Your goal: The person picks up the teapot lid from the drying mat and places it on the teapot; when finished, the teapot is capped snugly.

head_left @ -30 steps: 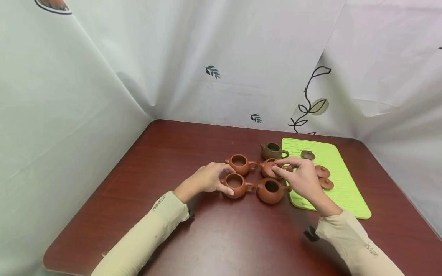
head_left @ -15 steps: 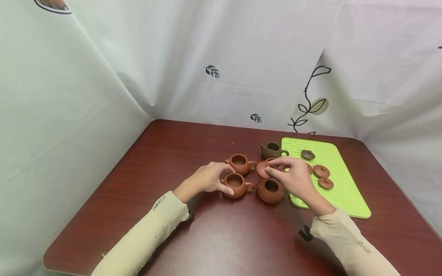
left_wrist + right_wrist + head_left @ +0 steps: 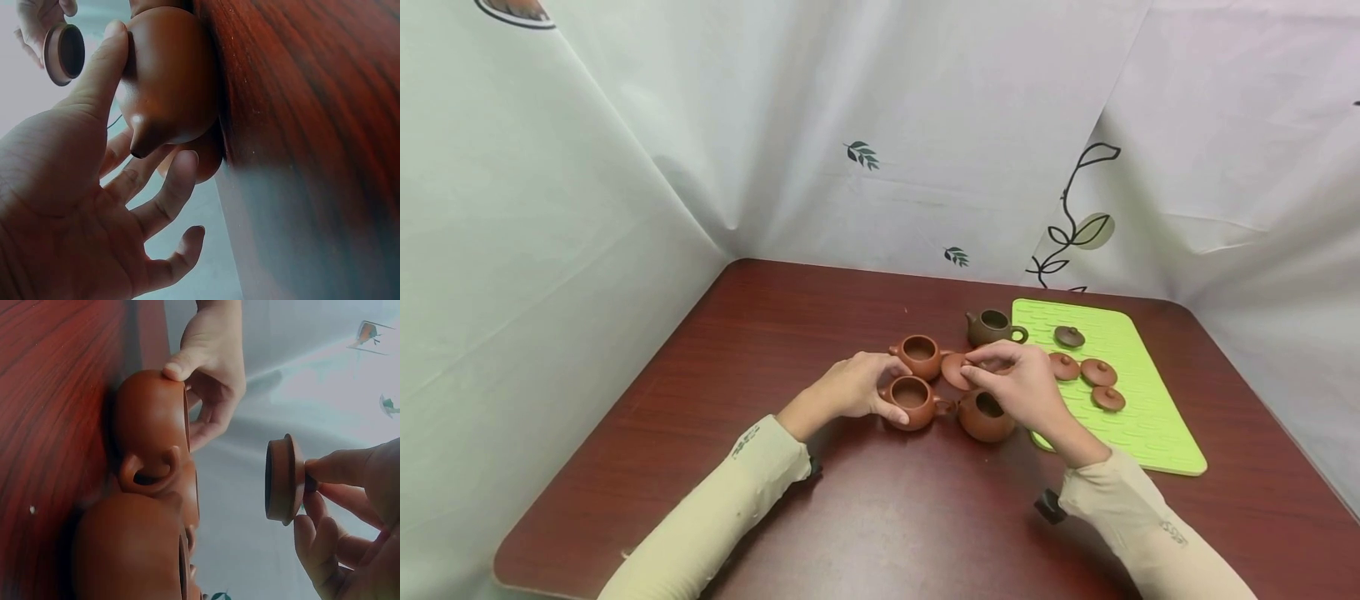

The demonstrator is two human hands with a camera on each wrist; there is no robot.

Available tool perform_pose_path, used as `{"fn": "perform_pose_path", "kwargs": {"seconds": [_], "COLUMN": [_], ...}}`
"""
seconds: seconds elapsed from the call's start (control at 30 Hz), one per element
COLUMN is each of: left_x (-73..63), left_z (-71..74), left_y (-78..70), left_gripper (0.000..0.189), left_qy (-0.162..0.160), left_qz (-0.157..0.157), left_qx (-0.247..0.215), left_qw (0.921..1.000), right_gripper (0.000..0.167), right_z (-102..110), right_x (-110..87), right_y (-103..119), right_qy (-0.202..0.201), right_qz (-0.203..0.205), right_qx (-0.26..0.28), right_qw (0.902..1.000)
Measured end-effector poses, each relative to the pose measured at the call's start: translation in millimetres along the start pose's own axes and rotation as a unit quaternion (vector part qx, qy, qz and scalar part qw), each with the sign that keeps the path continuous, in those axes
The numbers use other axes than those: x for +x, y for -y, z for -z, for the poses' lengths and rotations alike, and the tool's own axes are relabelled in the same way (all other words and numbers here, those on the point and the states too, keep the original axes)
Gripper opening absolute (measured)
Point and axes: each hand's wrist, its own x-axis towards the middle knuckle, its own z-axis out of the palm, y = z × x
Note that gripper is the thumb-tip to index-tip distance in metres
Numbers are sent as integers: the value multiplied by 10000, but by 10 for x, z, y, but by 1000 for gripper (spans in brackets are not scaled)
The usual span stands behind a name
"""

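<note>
Left hand, thumb at the rim, grips the near-left reddish teapot, which sits uncovered on the dark red table. From where I stand, the right hand pinches a clay lid by its knob, up in the air and apart from the pots. Just beyond the gripped one is a far-left pot; a rounder pot stands to the right, and a dark brown teapot farther off. Over on the right, a lime-green mat carries three reddish lids and one dark lid.
</note>
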Motion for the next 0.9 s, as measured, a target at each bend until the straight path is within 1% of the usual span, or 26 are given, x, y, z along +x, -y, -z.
{"fn": "perform_pose_path", "kwargs": {"seconds": [0.27,0.47,0.7,0.9], "left_x": [15,24,15,-12], "left_z": [10,36,39,41], "left_y": [-12,-26,-26,-24], "left_gripper": [67,68,67,68], "left_qy": [34,51,74,125], "left_qz": [14,104,66,54], "left_qx": [19,81,54,-22], "left_qw": [10000,9999,9999,9999], "right_gripper": [10,9,9,9], "right_z": [-73,-133,-202,-278], "right_x": [25,72,85,93], "right_y": [21,32,26,33], "right_qy": [29,-5,151,322], "right_qz": [-25,303,312,297], "right_qx": [-203,-291,-173,-271], "right_qw": [9998,9991,9992,9987]}}
